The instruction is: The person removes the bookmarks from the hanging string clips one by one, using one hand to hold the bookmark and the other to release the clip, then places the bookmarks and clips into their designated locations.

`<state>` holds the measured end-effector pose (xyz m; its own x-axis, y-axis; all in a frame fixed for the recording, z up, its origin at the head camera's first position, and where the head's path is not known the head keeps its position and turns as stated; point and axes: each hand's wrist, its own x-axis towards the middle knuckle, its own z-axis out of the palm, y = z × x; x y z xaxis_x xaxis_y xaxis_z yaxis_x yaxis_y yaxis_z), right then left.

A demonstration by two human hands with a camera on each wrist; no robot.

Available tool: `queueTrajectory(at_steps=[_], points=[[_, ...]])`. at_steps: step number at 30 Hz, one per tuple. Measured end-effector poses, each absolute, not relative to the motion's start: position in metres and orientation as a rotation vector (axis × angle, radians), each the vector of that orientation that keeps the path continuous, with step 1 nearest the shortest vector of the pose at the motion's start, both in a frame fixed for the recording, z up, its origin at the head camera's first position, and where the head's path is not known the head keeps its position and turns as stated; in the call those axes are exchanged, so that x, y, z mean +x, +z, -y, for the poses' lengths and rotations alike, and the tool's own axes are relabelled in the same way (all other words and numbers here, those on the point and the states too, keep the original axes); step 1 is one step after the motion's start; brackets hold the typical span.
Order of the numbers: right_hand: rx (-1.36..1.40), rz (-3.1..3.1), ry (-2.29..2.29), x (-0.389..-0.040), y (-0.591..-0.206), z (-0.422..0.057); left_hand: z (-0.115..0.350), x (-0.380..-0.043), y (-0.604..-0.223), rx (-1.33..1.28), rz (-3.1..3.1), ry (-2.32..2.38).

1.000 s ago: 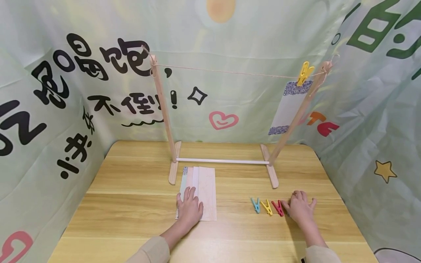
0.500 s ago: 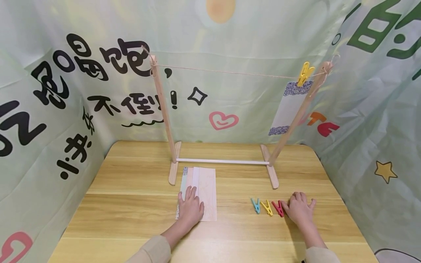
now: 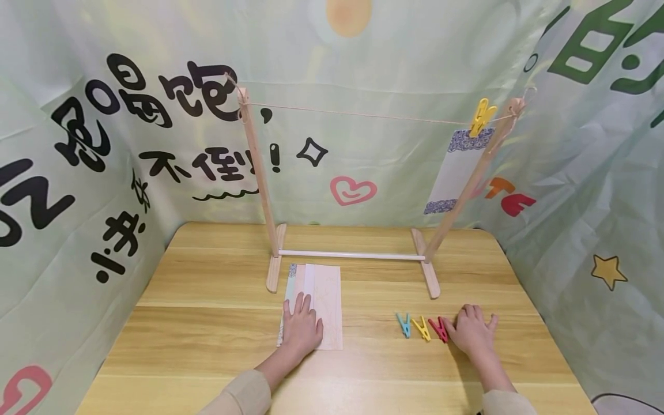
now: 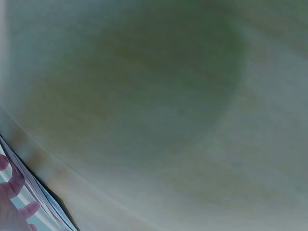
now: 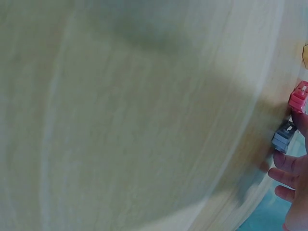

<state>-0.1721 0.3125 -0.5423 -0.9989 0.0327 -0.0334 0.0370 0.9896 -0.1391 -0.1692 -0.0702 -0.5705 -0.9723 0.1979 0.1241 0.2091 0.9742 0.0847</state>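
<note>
My left hand (image 3: pixel 302 327) rests with spread fingers on overlapping cards (image 3: pixel 328 308) in pale pink, lilac and blue tones. In the left wrist view, only part of that hand (image 4: pixel 14 197) and the card edges show at the lower left corner. At the right, my right hand (image 3: pixel 473 331) rests on the table around a grey clothespin (image 5: pixel 284 136), which lies between its thumb and index finger, mostly hidden in the head view. Left of the thumb lie a red clothespin (image 3: pixel 438 329), a yellow clothespin (image 3: pixel 422 328) and a blue clothespin (image 3: pixel 403 325).
Behind the cards stands a wooden frame (image 3: pixel 259 178) with a string across its posts and a white crossbar (image 3: pixel 353 254). A larger yellow clothespin (image 3: pixel 482 117) holds a patterned card (image 3: pixel 453 172) on the string's right end. Printed cloth hangs around the table (image 3: pixel 207 288).
Almost nothing differs. My left hand has shifted very slightly to the right on the cards; the right hand stays beside the clothespins.
</note>
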Motion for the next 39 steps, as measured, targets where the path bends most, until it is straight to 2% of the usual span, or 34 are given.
queueTrajectory(at_steps=[23,39], points=[[0.085,-3.066,-0.288,-0.172,-0.534,-0.317,0.072,-0.174,-0.569,-0.306,2.979,-0.125],[-0.011,-3.316,-0.490,-0.187,-0.485,-0.315,0.057,-0.198,-0.543,-0.304,2.867,-0.303]])
